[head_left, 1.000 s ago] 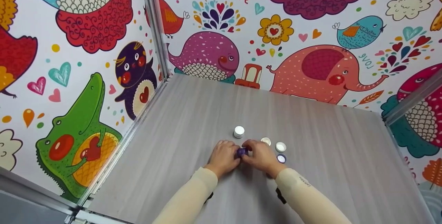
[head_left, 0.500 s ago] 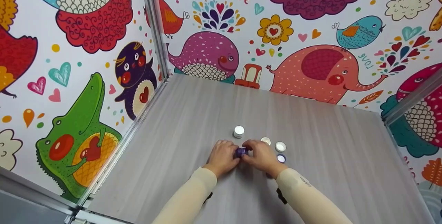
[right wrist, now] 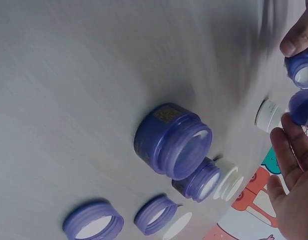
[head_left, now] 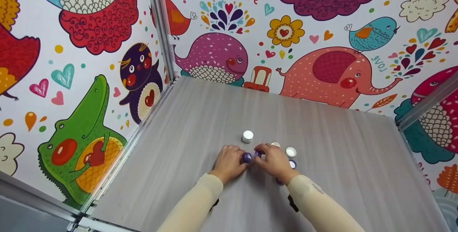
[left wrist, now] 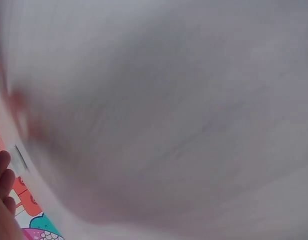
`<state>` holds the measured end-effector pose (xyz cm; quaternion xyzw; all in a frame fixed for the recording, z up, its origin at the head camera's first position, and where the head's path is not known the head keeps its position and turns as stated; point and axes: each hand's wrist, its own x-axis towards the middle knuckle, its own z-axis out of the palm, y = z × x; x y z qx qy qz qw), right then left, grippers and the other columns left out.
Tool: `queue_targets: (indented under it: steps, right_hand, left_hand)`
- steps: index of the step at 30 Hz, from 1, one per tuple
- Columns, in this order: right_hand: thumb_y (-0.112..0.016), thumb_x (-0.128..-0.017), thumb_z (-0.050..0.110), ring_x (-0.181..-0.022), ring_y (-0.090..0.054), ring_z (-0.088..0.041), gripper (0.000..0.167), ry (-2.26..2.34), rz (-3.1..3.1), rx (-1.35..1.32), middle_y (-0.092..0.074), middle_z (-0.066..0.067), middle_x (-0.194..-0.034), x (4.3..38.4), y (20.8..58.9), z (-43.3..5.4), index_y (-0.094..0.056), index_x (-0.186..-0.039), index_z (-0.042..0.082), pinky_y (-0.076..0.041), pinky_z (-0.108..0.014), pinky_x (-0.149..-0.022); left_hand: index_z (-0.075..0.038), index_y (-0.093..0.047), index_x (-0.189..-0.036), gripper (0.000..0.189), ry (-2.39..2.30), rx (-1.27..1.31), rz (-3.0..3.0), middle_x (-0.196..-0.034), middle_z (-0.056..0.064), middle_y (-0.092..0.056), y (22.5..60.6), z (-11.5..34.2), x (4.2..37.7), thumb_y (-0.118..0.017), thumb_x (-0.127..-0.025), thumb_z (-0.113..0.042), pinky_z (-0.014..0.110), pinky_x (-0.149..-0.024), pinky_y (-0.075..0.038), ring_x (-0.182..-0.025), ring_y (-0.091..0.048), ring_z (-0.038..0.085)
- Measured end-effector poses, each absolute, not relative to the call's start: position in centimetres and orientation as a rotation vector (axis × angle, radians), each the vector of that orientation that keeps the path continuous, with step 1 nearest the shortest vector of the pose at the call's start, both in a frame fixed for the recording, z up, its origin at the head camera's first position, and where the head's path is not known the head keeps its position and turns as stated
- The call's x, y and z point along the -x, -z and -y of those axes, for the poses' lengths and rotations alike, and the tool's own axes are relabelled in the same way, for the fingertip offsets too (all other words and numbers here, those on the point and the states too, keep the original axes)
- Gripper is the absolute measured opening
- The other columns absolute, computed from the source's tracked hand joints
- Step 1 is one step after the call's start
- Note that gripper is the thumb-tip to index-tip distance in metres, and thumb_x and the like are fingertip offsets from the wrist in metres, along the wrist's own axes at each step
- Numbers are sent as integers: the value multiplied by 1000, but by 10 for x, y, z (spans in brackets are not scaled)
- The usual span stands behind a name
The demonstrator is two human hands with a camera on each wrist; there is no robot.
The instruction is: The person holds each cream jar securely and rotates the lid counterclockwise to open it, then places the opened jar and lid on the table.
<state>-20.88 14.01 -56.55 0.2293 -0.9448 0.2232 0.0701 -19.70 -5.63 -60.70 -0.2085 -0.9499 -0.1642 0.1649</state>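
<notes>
My left hand [head_left: 229, 162] grips a small purple jar [head_left: 247, 157]; its thumb shows on the jar's side in the right wrist view. The jar's uncovered mouth shows in that view, with pale contents inside. Facing it, my right hand [head_left: 273, 162] pinches a purple lid [right wrist: 302, 106] between its fingers. A narrow gap separates lid and jar. A white jar with its lid on [head_left: 247, 136] stands just beyond both hands. The left wrist view is mostly a grey blur, with some fingers [left wrist: 4, 182] at its left edge.
By the right wrist stand a larger open purple jar [right wrist: 173, 140], a smaller open purple jar [right wrist: 197, 180] and an open white jar [right wrist: 227, 180]. Two purple lids, one nearer [right wrist: 94, 220], and a white lid [right wrist: 178, 222] lie beside them. Printed walls border the grey table [head_left: 200, 110].
The purple lid has come off the small jar: my right hand has drawn slightly right with it, while my left hand keeps the jar, shifted a little left.
</notes>
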Motion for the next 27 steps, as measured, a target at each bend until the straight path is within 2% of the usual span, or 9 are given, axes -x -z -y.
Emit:
queue_targets:
  steps: [9, 15, 27]
  right_hand:
    - [-78, -74, 25, -71, -62, -17, 25, -600, 2843, -685, -70, 0, -84, 210, 570, -143, -69, -93, 12, -51, -39, -65]
    - [-82, -74, 29, -69, -60, -17, 28, -564, 2853, -692, -70, -1, -82, 211, 574, -143, -71, -93, 12, -50, -39, -64]
    - [-85, -74, 24, -73, -63, -21, 27, -497, 2818, -745, -71, -3, -84, 207, 584, -137, -73, -94, 10, -52, -41, -67]
  left_hand:
    - [-13, -75, -101, 34, 500, 586, 2692, -93, -2, -68, 606, 59, 195, -79, -80, -39, 35, -85, -43, -90, -61, 19]
    - [-14, -75, -100, 33, 502, 580, 2691, -92, -2, -67, 606, 61, 196, -79, -80, -40, 35, -84, -43, -89, -61, 19]
    - [-13, -75, -101, 34, 507, 581, 2704, -94, -2, -67, 607, 63, 196, -79, -80, -39, 35, -84, -43, -91, -61, 20]
